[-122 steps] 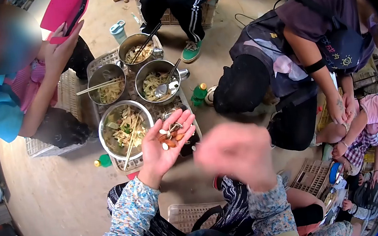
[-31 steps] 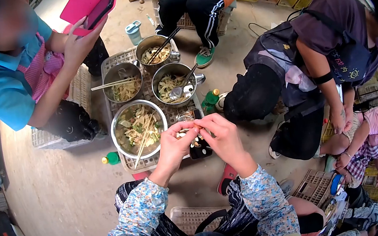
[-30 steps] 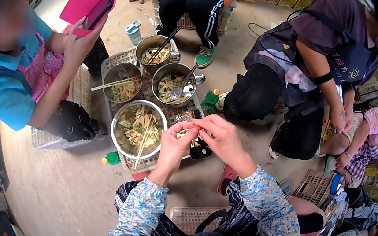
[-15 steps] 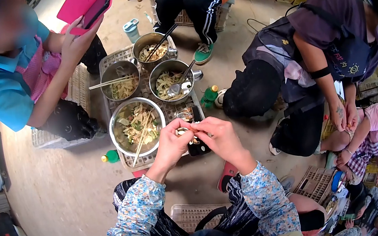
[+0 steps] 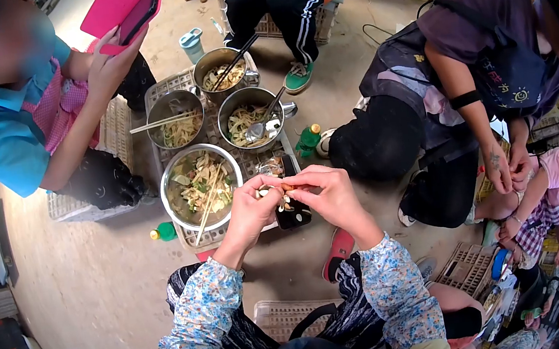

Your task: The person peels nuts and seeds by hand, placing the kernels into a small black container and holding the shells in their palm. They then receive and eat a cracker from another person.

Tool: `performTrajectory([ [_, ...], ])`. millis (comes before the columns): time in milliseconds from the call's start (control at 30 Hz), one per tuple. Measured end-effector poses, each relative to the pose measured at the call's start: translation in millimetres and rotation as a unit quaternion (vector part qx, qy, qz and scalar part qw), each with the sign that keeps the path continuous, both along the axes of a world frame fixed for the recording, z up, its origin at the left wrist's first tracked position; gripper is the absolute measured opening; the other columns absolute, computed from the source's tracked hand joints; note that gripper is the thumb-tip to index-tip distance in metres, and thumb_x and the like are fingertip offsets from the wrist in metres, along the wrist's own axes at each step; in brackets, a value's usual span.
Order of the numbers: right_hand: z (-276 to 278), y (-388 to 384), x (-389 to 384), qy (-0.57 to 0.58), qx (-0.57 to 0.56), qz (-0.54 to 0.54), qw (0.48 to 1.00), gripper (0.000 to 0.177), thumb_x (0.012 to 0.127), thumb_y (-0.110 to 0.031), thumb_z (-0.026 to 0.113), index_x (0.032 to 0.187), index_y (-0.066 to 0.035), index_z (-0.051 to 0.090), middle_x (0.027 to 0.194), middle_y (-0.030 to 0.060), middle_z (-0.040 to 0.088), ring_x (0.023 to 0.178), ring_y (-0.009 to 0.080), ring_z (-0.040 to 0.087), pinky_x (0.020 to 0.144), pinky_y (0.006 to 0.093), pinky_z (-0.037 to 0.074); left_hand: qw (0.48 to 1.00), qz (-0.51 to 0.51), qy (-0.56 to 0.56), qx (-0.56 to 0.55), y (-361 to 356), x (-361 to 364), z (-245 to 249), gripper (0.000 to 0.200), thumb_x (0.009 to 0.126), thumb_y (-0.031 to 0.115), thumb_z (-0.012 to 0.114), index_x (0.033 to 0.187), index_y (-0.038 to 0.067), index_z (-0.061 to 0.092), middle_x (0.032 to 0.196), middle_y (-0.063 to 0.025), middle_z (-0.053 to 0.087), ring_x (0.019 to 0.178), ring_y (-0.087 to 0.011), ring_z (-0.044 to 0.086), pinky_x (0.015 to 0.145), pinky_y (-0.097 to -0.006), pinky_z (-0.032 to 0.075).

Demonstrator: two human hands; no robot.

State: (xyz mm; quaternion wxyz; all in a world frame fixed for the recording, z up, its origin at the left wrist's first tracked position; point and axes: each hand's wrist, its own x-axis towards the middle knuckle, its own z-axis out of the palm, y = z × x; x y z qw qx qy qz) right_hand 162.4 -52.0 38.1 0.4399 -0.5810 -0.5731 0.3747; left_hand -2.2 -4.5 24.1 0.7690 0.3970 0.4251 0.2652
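My left hand (image 5: pixel 253 204) and my right hand (image 5: pixel 327 193) meet in front of me, above the near edge of the crate table. Both sets of fingertips pinch a small reddish-brown piece (image 5: pixel 286 187), too small to name for certain. Small pale pieces (image 5: pixel 263 192) like garlic cloves show against my left fingers. Below my fingertips, more whitish bits lie on a dark phone-like object (image 5: pixel 295 218). Left of my left hand stands a steel bowl (image 5: pixel 167 196) of sliced food, with wooden chopsticks (image 5: pixel 210 207) resting across it.
Three metal pots (image 5: pixel 223 127) of noodles stand on the crate table (image 5: pixel 161 166). Green bottles (image 5: pixel 308 140) stand on either side, and a light-blue cup (image 5: pixel 192 44) behind. One person (image 5: pixel 6 138) sits left holding a pink container (image 5: pixel 108 14); another (image 5: pixel 386 133) sits right.
My hands stay together, with the fingers shifting slightly around the small piece. The whitish bits below my fingertips now show more clearly. The person on the right has moved their hands a little.
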Motion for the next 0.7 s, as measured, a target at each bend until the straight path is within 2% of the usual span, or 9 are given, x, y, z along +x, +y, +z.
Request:
performTrajectory([
  [67, -3, 0, 0, -0.017, 0.014, -0.004, 1.0, 0.022, 0.073, -0.001, 0.068, 0.095, -0.001, 0.068, 0.081, 0.0105, 0.065, 0.068, 0.016, 0.063, 0.059, 0.026, 0.049, 1.0, -0.006, 0.013, 0.003, 1, 0, 10, 0.012, 0.084, 0.008, 0.059, 0.096, 0.004, 0.058, 0.065, 0.0047, 0.052, 0.042, 0.001, 0.035, 0.037, -0.0166, 0.024],
  [133, -3, 0, -1, -0.034, 0.027, -0.008, 0.999, 0.021, 0.073, -0.001, 0.068, 0.094, -0.001, 0.068, 0.082, 0.0106, 0.065, 0.069, 0.0168, 0.063, 0.06, 0.0264, 0.049, 0.997, -0.02, 0.048, 0.052, -1, 0, 15, 0.02, 0.083, 0.011, 0.065, 0.1, 0.002, 0.061, 0.071, 0.0026, 0.058, 0.051, 0.0, 0.044, 0.043, -0.0152, 0.031],
  [167, 0, 0, -4, 0.002, 0.021, -0.024, 0.999, 0.02, 0.074, -0.001, 0.067, 0.094, -0.001, 0.067, 0.082, 0.0107, 0.065, 0.07, 0.018, 0.063, 0.06, 0.0273, 0.05, 0.997, -0.02, 0.048, 0.051, -1, 0, 15, 0.02, 0.083, 0.011, 0.065, 0.1, 0.002, 0.061, 0.071, 0.0026, 0.058, 0.051, 0.0, 0.044, 0.043, -0.0152, 0.031],
  [233, 0, 0, -6, 0.04, 0.013, -0.04, 0.998, 0.019, 0.074, -0.001, 0.067, 0.093, -0.001, 0.066, 0.083, 0.0107, 0.064, 0.07, 0.0191, 0.064, 0.061, 0.0283, 0.05, 0.988, -0.016, 0.076, 0.135, -2, 1, 10, 0.019, 0.082, 0.012, 0.068, 0.096, 0.0, 0.062, 0.078, 0.0008, 0.061, 0.061, -0.0021, 0.052, 0.05, -0.0159, 0.041],
  [333, -2, 0, -2, -0.026, 0.023, -0.003, 0.999, 0.02, 0.075, -0.001, 0.066, 0.094, -0.001, 0.064, 0.083, 0.0115, 0.064, 0.071, 0.0209, 0.063, 0.063, 0.0297, 0.05, 0.972, -0.02, 0.091, 0.217, -1, -1, 4, 0.017, 0.083, 0.009, 0.066, 0.095, -0.003, 0.063, 0.084, -0.0036, 0.064, 0.072, -0.0062, 0.06, 0.059, -0.0191, 0.05],
  [367, -3, 1, -1, -0.035, 0.038, 0.005, 0.999, 0.019, 0.075, -0.001, 0.066, 0.094, -0.001, 0.064, 0.084, 0.0116, 0.064, 0.072, 0.0218, 0.063, 0.063, 0.0303, 0.05, 0.972, -0.02, 0.091, 0.216, -1, -1, 4, 0.017, 0.083, 0.009, 0.066, 0.095, -0.003, 0.063, 0.084, -0.0036, 0.064, 0.072, -0.0062, 0.06, 0.059, -0.0191, 0.05],
  [433, -2, 0, -1, -0.043, 0.053, 0.013, 0.998, 0.019, 0.075, -0.001, 0.065, 0.094, -0.001, 0.064, 0.085, 0.0117, 0.063, 0.074, 0.0228, 0.063, 0.064, 0.0309, 0.05, 0.942, -0.017, 0.136, 0.307, -2, -2, 5, 0.017, 0.082, 0.008, 0.066, 0.095, -0.003, 0.065, 0.088, -0.0088, 0.066, 0.076, -0.0092, 0.062, 0.063, -0.0214, 0.053],
  [500, 1, 1, -2, -0.073, 0.084, 0.028, 0.993, 0.019, 0.076, 0.0, 0.065, 0.095, -0.002, 0.063, 0.088, 0.0119, 0.062, 0.076, 0.0256, 0.062, 0.066, 0.0315, 0.05, 0.941, -0.02, 0.14, 0.308, -3, -3, 5, 0.017, 0.082, 0.007, 0.066, 0.096, -0.002, 0.066, 0.089, -0.0097, 0.066, 0.075, -0.0099, 0.063, 0.063, -0.0223, 0.053],
  [700, -4, 1, -2, -0.121, 0.117, 0.039, 0.985, 0.019, 0.074, 0.0, 0.068, 0.093, -0.002, 0.065, 0.089, 0.0105, 0.063, 0.078, 0.0228, 0.063, 0.066, 0.0292, 0.052, 0.94, -0.03, 0.152, 0.303, -5, -3, 5, 0.017, 0.081, 0.008, 0.065, 0.095, -0.002, 0.067, 0.087, -0.0108, 0.066, 0.074, -0.0106, 0.063, 0.061, -0.0232, 0.053],
])
